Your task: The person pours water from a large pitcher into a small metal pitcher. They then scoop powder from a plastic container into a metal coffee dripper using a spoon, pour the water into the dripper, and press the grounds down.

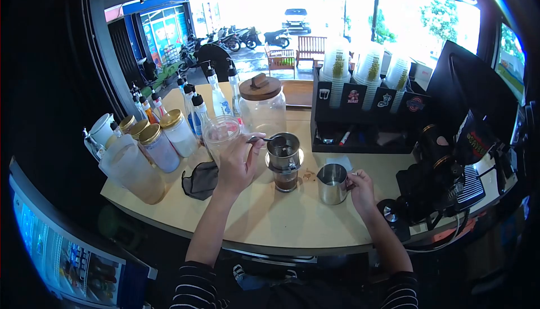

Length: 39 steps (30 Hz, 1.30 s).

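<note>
My left hand (237,164) pinches a small dark spoon (263,138), its tip at the mouth of a metal drip coffee filter (283,154). The filter sits on a small glass (286,182) with brown liquid inside. Dark contents show within the filter. On the right, the fingers of my right hand (362,188) are closed round the handle of a steel milk pitcher (332,186), which stands upright on or just above the counter. I cannot see what the pitcher holds.
Left on the counter (270,224) are a plastic jug (132,168), gold-lidded jars (179,133), pump bottles (218,92) and a black cloth (201,181). A wooden-lidded glass jar (262,106) stands behind the filter. A black cup organizer (365,123) and black coffee machine (436,163) occupy the right.
</note>
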Available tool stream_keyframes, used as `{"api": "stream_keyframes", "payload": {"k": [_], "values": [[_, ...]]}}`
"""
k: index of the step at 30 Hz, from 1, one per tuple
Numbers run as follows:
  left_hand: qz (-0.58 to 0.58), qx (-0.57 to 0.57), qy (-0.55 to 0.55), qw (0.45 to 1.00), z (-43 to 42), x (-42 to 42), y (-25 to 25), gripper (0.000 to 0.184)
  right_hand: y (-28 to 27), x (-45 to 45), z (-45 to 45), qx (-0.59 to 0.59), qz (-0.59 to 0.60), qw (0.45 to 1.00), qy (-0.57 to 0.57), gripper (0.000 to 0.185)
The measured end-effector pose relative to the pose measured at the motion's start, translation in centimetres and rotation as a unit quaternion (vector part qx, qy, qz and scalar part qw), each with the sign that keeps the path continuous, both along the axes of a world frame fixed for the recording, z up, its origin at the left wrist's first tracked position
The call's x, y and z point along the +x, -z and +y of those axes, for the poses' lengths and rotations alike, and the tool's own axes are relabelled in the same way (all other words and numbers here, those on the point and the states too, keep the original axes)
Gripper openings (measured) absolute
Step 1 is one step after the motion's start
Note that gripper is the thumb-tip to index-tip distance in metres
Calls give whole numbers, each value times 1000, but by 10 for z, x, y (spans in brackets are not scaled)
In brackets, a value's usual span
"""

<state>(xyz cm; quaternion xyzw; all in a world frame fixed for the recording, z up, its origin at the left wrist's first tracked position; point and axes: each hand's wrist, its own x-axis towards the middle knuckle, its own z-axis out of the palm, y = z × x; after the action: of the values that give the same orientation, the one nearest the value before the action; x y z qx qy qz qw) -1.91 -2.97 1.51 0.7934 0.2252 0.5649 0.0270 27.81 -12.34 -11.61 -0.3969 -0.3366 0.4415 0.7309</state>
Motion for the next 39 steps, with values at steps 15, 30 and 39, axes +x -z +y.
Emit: {"api": "stream_keyframes", "payload": {"k": [15, 30, 39], "values": [[72, 36, 21, 996, 9, 15, 4, 12, -62, -18, -12, 79, -486, 857, 152, 31], [10, -21, 59, 998, 3, 21, 38, 50, -131, -103, 38, 334, -638, 687, 93, 22], [-40, -318, 220, 921, 41, 28, 74, 84, -136, -92, 44, 345, -706, 611, 93, 25]]}}
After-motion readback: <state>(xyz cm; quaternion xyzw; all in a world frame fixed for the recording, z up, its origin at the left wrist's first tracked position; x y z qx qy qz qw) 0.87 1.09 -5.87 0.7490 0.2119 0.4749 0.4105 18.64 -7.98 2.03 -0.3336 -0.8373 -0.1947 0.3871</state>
